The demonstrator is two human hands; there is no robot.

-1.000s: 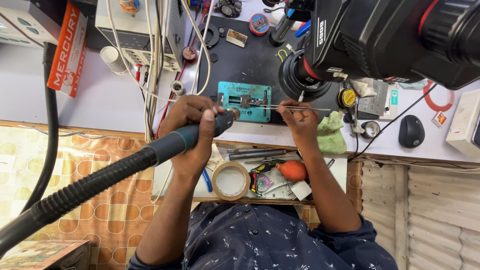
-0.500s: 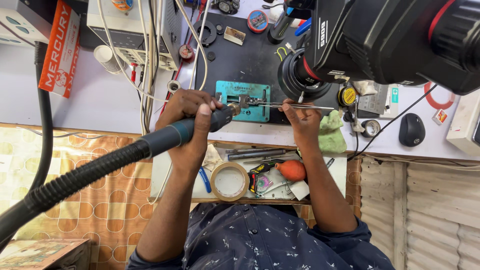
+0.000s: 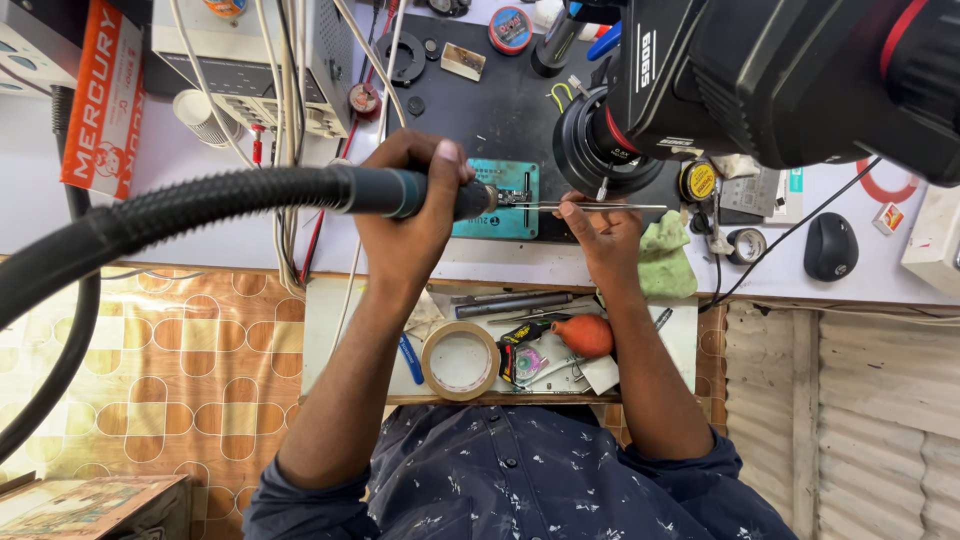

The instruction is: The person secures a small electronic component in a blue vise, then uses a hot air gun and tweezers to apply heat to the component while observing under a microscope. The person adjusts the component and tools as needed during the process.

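Note:
My left hand (image 3: 410, 215) grips the teal handle of a hot-air tool (image 3: 400, 192) whose thick black hose (image 3: 150, 215) runs off to the left. Its nozzle points at a small part on the teal holder (image 3: 500, 205) on the black mat. My right hand (image 3: 600, 235) pinches thin metal tweezers (image 3: 590, 208) whose tips reach left to the same part on the holder. A large black microscope (image 3: 750, 80) hangs above, its lens over the right side of the holder.
An open drawer below the bench holds a tape roll (image 3: 460, 360), an orange rubber bulb (image 3: 585, 335), a blue pen and tools. A green cloth (image 3: 665, 255), black mouse (image 3: 830, 245), power supply with many cables (image 3: 290, 70) and solder reels lie on the bench.
The view moved closer. My left hand swung the hot-air handle from a slant to nearly level, nozzle at the holder. My right hand keeps the tweezers on the part.

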